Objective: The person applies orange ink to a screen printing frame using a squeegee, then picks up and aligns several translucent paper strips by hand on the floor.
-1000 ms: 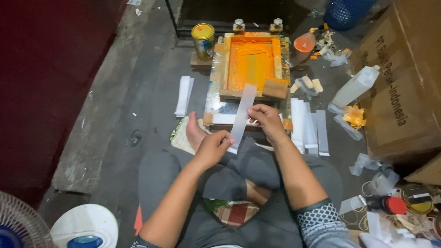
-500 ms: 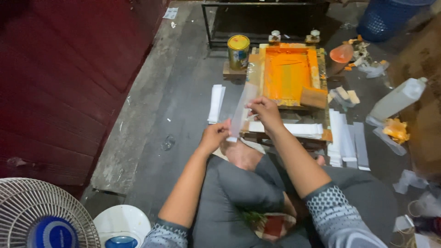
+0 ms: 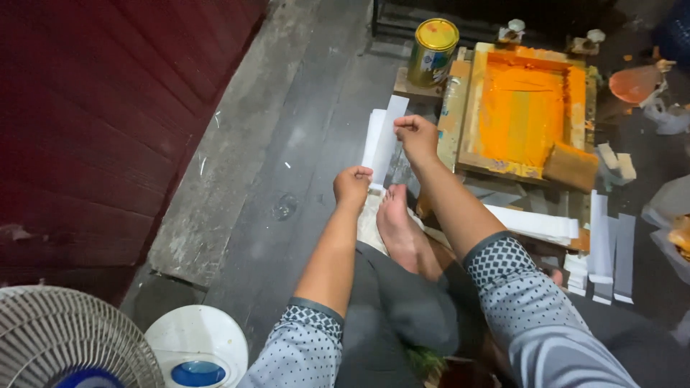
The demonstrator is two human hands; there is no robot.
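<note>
1. Only real package here is the paint can (image 3: pixel 433 52), top centre on a wooden board just left of the orange-smeared frame. It's a round tin, standing upright, with a yellow lid and an olive-gold wall.
2. It's got a wrap-around label (image 3: pixel 430 63), a pale patch with blue bits.
3. No signs or screens anywhere that I can spot.

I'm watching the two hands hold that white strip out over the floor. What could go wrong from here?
1. The long white paper strip is pinched only at its ends by the left hand and right hand, so it could bend or crease.
2. The wooden printing frame coated in wet-looking orange ink sits beside the right hand; a brush against it might smear the strip.
</note>
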